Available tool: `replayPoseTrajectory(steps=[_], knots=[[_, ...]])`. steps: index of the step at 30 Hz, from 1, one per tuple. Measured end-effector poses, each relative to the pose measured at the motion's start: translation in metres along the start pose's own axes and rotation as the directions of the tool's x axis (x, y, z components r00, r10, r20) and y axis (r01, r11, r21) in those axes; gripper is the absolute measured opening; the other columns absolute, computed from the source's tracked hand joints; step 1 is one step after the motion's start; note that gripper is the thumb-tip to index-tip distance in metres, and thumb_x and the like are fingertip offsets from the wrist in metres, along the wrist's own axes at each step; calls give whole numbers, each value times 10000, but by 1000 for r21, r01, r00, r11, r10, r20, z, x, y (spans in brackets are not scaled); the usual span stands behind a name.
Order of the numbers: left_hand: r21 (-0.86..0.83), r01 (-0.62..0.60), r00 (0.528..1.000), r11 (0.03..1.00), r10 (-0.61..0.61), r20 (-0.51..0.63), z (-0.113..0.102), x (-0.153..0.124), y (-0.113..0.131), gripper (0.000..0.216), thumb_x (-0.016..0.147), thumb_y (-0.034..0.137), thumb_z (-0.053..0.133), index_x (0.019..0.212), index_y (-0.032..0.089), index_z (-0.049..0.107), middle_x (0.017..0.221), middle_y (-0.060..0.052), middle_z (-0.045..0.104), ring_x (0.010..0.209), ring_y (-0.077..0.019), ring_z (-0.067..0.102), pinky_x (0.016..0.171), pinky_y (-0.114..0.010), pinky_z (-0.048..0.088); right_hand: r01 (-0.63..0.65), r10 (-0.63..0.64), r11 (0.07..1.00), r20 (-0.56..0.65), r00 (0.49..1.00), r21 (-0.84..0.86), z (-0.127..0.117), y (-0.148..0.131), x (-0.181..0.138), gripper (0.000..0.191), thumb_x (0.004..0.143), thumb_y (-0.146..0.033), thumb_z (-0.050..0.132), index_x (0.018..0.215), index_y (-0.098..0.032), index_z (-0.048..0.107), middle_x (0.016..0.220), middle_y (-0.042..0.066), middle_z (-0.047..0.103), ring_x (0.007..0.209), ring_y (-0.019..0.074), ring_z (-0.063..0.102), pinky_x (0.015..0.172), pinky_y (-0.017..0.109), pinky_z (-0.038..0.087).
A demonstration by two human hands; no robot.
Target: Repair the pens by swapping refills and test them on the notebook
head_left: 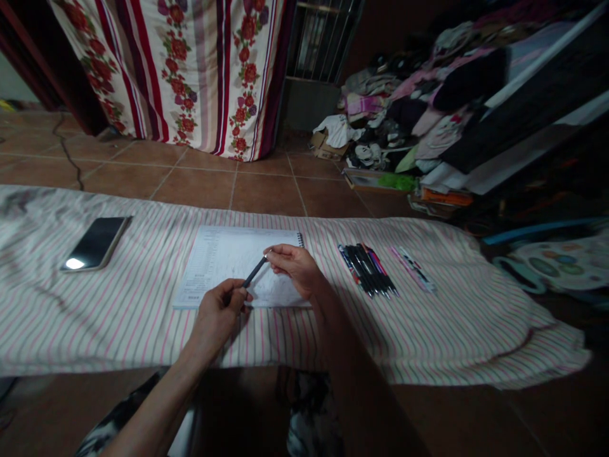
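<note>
While I watch remotely, the left hand [216,315] grips a dark pen [254,271] and the right hand [294,269] pinches its far end, above a spiral notebook [236,266] at lower center. Loose pens [366,270] lie just right, on striped cloth [95,317].

The pen [254,271] is black; the near cloth [118,330] is cream with thin pink and grey stripes; the far hanging fabric [200,76] shows maroon stripes and red flowers above terracotta floor tiles [200,187].
</note>
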State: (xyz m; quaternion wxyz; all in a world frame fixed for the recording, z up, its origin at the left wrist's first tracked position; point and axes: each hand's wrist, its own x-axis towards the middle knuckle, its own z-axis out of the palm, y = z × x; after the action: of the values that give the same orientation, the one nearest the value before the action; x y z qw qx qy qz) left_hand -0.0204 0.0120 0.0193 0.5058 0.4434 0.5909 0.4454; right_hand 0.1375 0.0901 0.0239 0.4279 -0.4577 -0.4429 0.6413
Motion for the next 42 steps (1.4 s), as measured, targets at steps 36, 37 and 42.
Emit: replayPoseTrajectory(steps=[36,37,42], knots=[[-331,103,991,938,-127,-51,27,9,-5,265,586,314,691,771,132,636,609,-2,641,505,-95,542,536,-236,426,43,-33,997,-156,987,66,6,12,10,318,508,-417,793,669,-183,650,624,-28,577,578,86,447,582,241,358],[-315,94,991,944,-119,-60,26,10,-6,264,585,317,691,767,133,637,609,-5,643,507,-98,545,540,-241,430,50,-41,998,-170,985,50,7,13,11,332,500,-427,796,645,-185,623,582,-41,542,559,85,432,574,243,357],[-320,99,990,942,-126,-64,23,9,-4,292,572,340,700,771,134,639,623,-11,649,507,-100,544,536,-244,430,38,-32,998,-125,992,45,12,13,10,369,546,-494,768,693,-195,611,637,-31,556,594,94,457,571,237,375]])
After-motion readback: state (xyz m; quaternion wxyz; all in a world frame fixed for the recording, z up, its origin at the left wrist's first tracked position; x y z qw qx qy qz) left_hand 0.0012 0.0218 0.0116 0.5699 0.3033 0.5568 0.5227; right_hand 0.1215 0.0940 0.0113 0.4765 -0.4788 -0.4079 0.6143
